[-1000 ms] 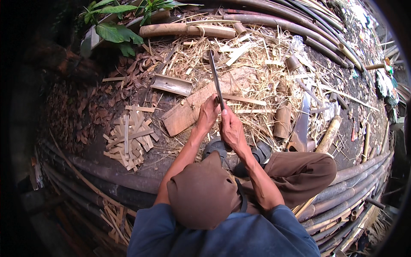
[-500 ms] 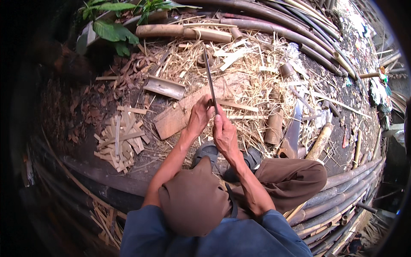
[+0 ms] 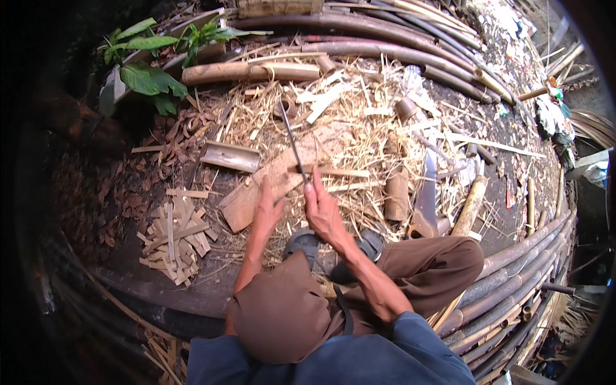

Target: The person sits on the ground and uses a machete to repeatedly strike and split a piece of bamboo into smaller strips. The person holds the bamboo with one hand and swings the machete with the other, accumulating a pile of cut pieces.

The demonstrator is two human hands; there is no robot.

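One plank (image 3: 277, 169), shavings (image 3: 366, 142), poles (image 3: 378, 51), seemingly outdoors

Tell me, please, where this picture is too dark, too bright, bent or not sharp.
In the head view, the left border sinks into black; in the head view, littered ground at upper right looks washed out; in the head view, bamboo poles appear bowed, fitting the fisheye lens; in the head view, the left hand looks slightly soft, possibly from motion.
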